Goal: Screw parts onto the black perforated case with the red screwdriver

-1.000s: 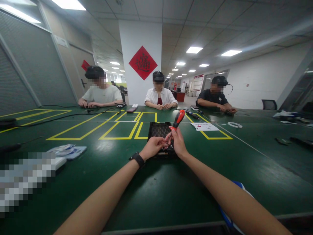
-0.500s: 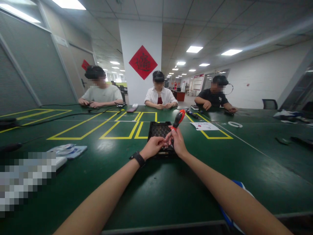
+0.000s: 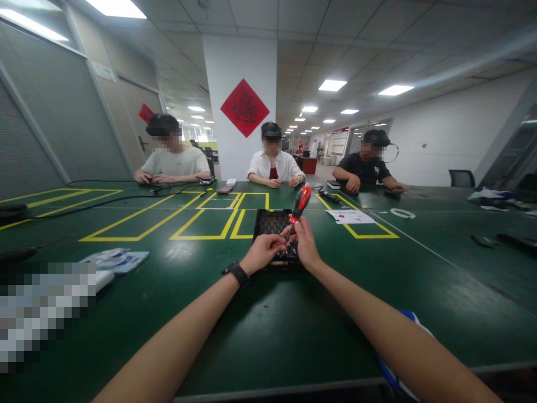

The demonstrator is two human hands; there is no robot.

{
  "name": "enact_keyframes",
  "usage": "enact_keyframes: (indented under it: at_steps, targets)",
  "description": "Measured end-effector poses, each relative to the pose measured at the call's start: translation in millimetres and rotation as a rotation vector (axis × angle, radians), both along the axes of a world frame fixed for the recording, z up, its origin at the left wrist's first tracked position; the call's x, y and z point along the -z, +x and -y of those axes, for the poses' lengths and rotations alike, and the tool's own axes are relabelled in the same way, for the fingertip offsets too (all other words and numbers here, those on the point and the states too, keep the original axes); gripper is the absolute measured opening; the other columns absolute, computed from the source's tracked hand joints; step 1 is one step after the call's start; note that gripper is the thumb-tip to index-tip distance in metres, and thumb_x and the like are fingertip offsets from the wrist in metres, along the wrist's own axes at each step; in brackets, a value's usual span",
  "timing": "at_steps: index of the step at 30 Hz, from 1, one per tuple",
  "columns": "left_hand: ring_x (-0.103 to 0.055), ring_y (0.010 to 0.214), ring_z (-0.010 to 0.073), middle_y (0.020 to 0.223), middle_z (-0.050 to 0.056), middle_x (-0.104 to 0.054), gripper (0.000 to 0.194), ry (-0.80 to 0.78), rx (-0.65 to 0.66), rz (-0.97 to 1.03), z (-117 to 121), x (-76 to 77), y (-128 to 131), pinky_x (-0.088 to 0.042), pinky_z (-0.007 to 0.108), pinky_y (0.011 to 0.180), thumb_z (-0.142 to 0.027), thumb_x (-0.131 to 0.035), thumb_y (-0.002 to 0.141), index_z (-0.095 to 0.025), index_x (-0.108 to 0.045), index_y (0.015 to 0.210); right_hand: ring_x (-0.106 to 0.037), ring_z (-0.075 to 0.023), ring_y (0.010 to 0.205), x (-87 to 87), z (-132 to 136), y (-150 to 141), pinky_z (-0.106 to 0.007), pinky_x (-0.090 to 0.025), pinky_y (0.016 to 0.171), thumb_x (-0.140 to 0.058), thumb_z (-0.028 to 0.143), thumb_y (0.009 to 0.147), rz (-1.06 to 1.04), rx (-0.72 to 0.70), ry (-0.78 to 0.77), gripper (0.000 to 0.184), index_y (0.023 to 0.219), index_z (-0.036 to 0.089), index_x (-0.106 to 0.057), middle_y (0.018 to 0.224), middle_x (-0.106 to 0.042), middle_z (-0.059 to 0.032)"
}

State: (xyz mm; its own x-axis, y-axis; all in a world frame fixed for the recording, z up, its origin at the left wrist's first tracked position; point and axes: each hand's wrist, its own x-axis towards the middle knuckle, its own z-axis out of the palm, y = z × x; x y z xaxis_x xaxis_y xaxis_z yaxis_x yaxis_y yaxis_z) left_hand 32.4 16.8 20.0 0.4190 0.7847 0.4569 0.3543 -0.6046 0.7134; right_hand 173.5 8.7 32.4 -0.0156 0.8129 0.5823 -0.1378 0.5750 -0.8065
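A screwdriver (image 3: 301,202) with a red and black handle stands nearly upright, handle up and leaning a little right. My right hand (image 3: 306,244) is closed around it just below the handle. The shaft points down toward the fingertips of my left hand (image 3: 264,251), which are pinched together near the tip. Whatever those fingers hold is too small to make out. Both hands are over an open black case (image 3: 271,219) with a bumpy-looking inside, lying on the green table (image 3: 268,330). My hands hide its front part.
Yellow tape (image 3: 201,237) marks rectangles across the table. A printed sheet (image 3: 351,217) and a white ring (image 3: 403,213) lie at the right. Plastic packets (image 3: 119,261) lie at the left. Three people sit along the far side, their hands well away from mine.
The screwdriver handle has tipped slightly left and is more upright. My hands have stayed almost in place over the black case.
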Motion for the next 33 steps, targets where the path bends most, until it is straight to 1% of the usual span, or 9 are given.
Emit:
enact_keyframes:
  at_steps: [6, 11, 14, 17, 23, 25, 29, 31, 33]
  targets:
    - [-0.055, 0.064, 0.0120, 0.072, 0.003, -0.064, 0.022, 0.043, 0.002, -0.035, 0.5, 0.7, -0.1, -0.040, 0.021, 0.060, -0.029, -0.051, 0.078, -0.011, -0.065, 0.079, -0.060, -0.0115, 0.060, 0.3, -2.7, 1.3, -0.020, -0.046, 0.045, -0.039, 0.041, 0.085, -0.064, -0.110, -0.042, 0.025, 0.102, 0.022, -0.041, 0.075, -0.061, 0.0000]
    - [-0.048, 0.056, 0.0088, 0.063, -0.002, -0.057, 0.022, 0.035, -0.070, 0.011, 1.3, 1.5, 2.1, -0.036, 0.018, 0.052, -0.033, -0.059, 0.072, -0.012, -0.058, 0.075, -0.060, -0.0111, 0.057, 2.7, -4.6, -0.7, -0.019, -0.046, 0.043, -0.041, 0.040, 0.085, -0.096, -0.141, -0.018, 0.025, 0.103, 0.023, -0.038, 0.069, -0.060, 0.0024]
    - [-0.045, 0.053, 0.0077, 0.058, -0.004, -0.054, 0.021, 0.037, -0.084, 0.008, 1.5, 1.6, 2.0, -0.033, 0.018, 0.050, -0.033, -0.061, 0.070, -0.012, -0.056, 0.070, -0.059, -0.0103, 0.055, 3.9, -5.3, -1.5, -0.018, -0.045, 0.042, -0.043, 0.040, 0.084, -0.100, -0.153, -0.012, 0.027, 0.104, 0.023, -0.038, 0.067, -0.060, 0.0032]
    - [-0.046, 0.054, 0.0082, 0.061, -0.002, -0.057, 0.019, 0.032, -0.059, 0.008, 1.5, 1.0, 0.5, -0.034, 0.018, 0.052, -0.031, -0.059, 0.072, -0.012, -0.058, 0.071, -0.060, -0.0107, 0.055, 3.3, -5.4, -0.8, -0.018, -0.046, 0.042, -0.043, 0.041, 0.084, -0.095, -0.162, -0.024, 0.029, 0.106, 0.022, -0.039, 0.068, -0.061, 0.0025]
    - [-0.055, 0.065, 0.0117, 0.073, 0.002, -0.065, 0.020, -0.011, 0.030, 0.021, 1.7, -0.3, -0.4, -0.040, 0.021, 0.061, -0.029, -0.053, 0.077, -0.011, -0.062, 0.078, -0.060, -0.0121, 0.055, 2.8, -6.2, 0.9, -0.020, -0.046, 0.042, -0.038, 0.042, 0.086, -0.092, -0.164, -0.052, 0.032, 0.111, 0.022, -0.041, 0.068, -0.061, 0.0011]
    - [-0.054, 0.063, 0.0109, 0.071, 0.001, -0.063, 0.019, -0.012, 0.013, 0.038, 1.9, 0.0, 0.8, -0.040, 0.020, 0.060, -0.029, -0.056, 0.075, -0.012, -0.061, 0.079, -0.059, -0.0112, 0.053, 3.4, -6.7, 0.7, -0.019, -0.045, 0.042, -0.039, 0.041, 0.086, -0.090, -0.141, -0.035, 0.031, 0.110, 0.021, -0.041, 0.066, -0.061, 0.0017]
    - [-0.047, 0.055, 0.0083, 0.060, -0.003, -0.055, 0.019, 0.037, -0.079, 0.024, 1.8, 1.8, 2.4, -0.036, 0.018, 0.053, -0.029, -0.063, 0.068, -0.013, -0.057, 0.072, -0.058, -0.0100, 0.052, 3.7, -6.4, -0.2, -0.018, -0.044, 0.043, -0.041, 0.041, 0.086, -0.072, -0.117, -0.005, 0.030, 0.108, 0.021, -0.042, 0.066, -0.061, 0.0021]
    - [-0.046, 0.054, 0.0080, 0.059, -0.004, -0.054, 0.019, 0.049, -0.099, 0.004, 1.1, 2.7, 2.2, -0.035, 0.018, 0.052, -0.030, -0.064, 0.068, -0.013, -0.057, 0.071, -0.058, -0.0097, 0.052, 3.3, -5.9, -0.3, -0.018, -0.044, 0.044, -0.041, 0.041, 0.085, -0.066, -0.120, -0.007, 0.030, 0.108, 0.021, -0.041, 0.066, -0.061, 0.0020]
    - [-0.047, 0.055, 0.0087, 0.060, -0.003, -0.056, 0.018, 0.048, -0.093, -0.014, 0.2, 3.5, 1.3, -0.036, 0.019, 0.053, -0.030, -0.062, 0.070, -0.012, -0.058, 0.073, -0.059, -0.0100, 0.053, 3.1, -5.6, -0.1, -0.018, -0.044, 0.043, -0.040, 0.041, 0.086, -0.072, -0.126, -0.015, 0.030, 0.109, 0.021, -0.041, 0.067, -0.061, 0.0018]
